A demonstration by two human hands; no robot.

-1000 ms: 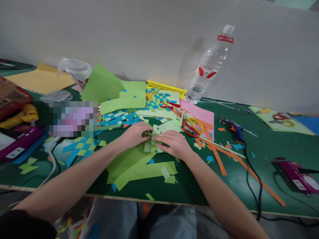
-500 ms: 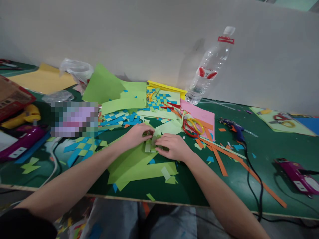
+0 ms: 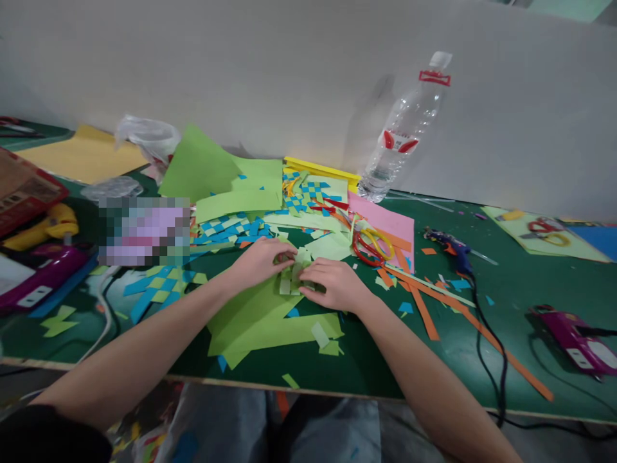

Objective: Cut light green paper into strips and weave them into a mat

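Pale green paper strips (image 3: 290,281), laid across each other like a small weave, lie between my two hands. My left hand (image 3: 265,262) comes in from the left with its fingers bent and closed at the upper left edge of the strips. From the right, my right hand (image 3: 332,281) has its curled fingers and thumb on the strips' right side. Fingers hide part of the weave. Beneath lies a larger light green paper sheet (image 3: 250,315), with a loose pale scrap (image 3: 320,335) near its lower right corner.
Behind the hands are blue-and-green woven pieces (image 3: 231,227) and red and yellow scissors (image 3: 371,247). A plastic bottle (image 3: 398,138) leans by the wall. To the right lie orange strips (image 3: 424,312), a glue gun (image 3: 456,251) and a purple power strip (image 3: 578,341); a white cable (image 3: 103,308) runs left.
Both hands stay nearly in place at the pale green strips, with only slight finger movement. The whole view has shifted very slightly.
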